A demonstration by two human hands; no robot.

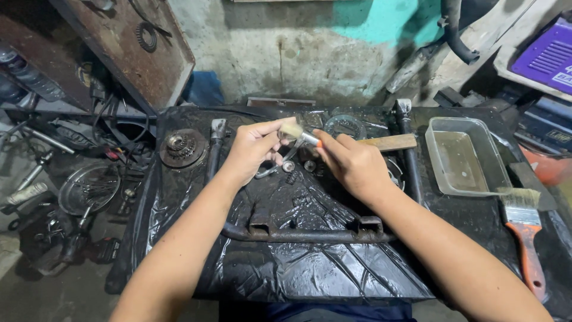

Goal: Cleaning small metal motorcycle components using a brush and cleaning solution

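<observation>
Closest to me is the bent metal bar (298,234) along the counter's (280,274) near edge, on the black plastic sheet. Going left to right: one rusty sprocket cluster (182,148) at the left edge, then my left hand (253,148) pinching a small metal part (288,156), right hand (351,164) gripping one small brush (298,133) against it. Scrubbing looks midway; two or three loose bits (298,167) underneath look still undone, can't tell exactly. Further right sits one clear tray (465,156), and one orange-handled paintbrush (525,229) at the right edge.
</observation>
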